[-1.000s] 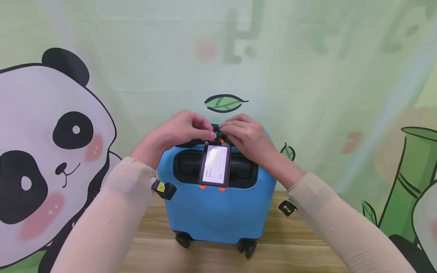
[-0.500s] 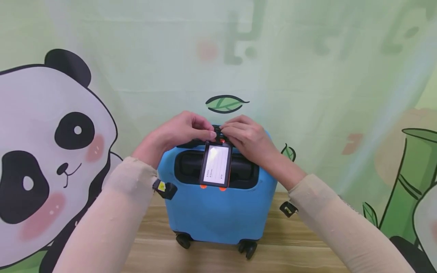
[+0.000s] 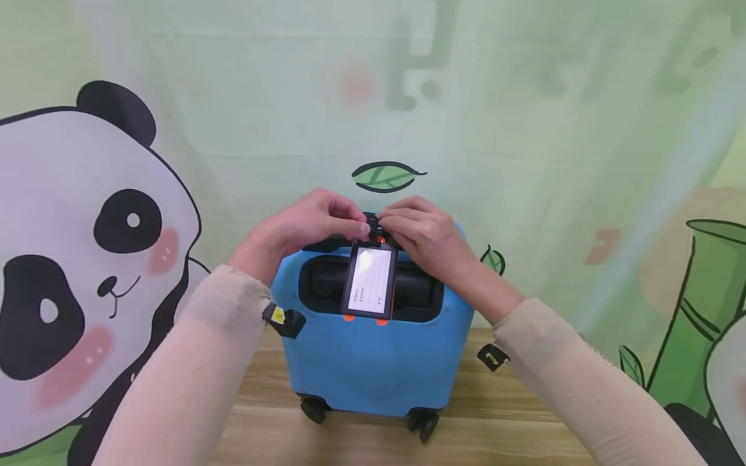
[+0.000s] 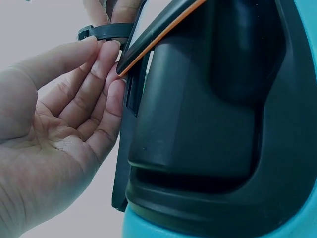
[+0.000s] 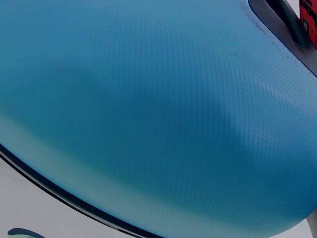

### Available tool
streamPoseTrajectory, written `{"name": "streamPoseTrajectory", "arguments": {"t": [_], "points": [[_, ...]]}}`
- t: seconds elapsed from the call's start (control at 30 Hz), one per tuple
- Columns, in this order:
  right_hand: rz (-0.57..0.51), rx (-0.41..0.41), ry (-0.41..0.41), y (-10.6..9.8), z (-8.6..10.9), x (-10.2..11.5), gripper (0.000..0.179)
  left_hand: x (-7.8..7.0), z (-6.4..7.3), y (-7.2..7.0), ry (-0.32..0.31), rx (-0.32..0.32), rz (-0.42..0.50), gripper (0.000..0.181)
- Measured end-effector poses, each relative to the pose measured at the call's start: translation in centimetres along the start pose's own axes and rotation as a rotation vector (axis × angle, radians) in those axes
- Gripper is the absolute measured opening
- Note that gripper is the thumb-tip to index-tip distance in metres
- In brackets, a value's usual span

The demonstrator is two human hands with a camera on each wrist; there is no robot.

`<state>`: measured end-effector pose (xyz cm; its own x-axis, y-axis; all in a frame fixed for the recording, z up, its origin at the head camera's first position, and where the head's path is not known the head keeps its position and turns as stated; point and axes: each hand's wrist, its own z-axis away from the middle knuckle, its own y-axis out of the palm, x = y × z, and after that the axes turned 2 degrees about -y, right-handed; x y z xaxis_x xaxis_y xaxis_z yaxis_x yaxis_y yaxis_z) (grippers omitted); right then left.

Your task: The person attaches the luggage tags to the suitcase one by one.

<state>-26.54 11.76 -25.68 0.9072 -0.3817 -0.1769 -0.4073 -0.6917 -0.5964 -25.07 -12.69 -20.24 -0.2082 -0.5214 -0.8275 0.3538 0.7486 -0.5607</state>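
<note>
A blue suitcase (image 3: 379,369) stands upright in the head view, its black handle recess facing me. Over that recess hangs a luggage tag (image 3: 370,281) with a black frame, orange edges and a white card. My left hand (image 3: 315,220) pinches the tag's black strap (image 4: 111,31) between thumb and fingertips, above the suitcase's top handle. From the other side my right hand (image 3: 428,233) has its bent fingertips at the same strap; their exact hold is partly hidden. The right wrist view shows mainly the suitcase's blue shell (image 5: 158,119), without the hand.
The suitcase's black wheels (image 3: 422,422) rest on a wood-grain surface (image 3: 501,414). Behind it hangs a pale green backdrop (image 3: 262,97) printed with a panda (image 3: 52,168), leaves and bamboo. A red patch with black print (image 5: 308,20) shows at the right wrist view's upper right corner.
</note>
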Motion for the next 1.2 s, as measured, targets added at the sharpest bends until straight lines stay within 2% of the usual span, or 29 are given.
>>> {"name": "streamPoseTrajectory", "arguments": {"t": [0.17,0.43,0.8,1.2], "points": [[0.009,0.023,0.002,0.15,-0.13,-0.06,0.016,0.20,0.03,-0.27,0.004,0.015,0.031,0.024],[0.007,0.014,0.008,0.20,0.00,-0.03,0.016,0.11,-0.02,-0.44,-0.005,0.031,0.019,0.023],[-0.036,-0.013,0.032,-0.01,-0.05,0.45,0.013,-0.05,0.18,0.05,-0.014,0.004,0.001,0.022],[-0.128,0.028,0.173,0.26,0.09,0.35,0.014,0.12,0.30,0.35,-0.010,-0.029,-0.003,0.020]]}}
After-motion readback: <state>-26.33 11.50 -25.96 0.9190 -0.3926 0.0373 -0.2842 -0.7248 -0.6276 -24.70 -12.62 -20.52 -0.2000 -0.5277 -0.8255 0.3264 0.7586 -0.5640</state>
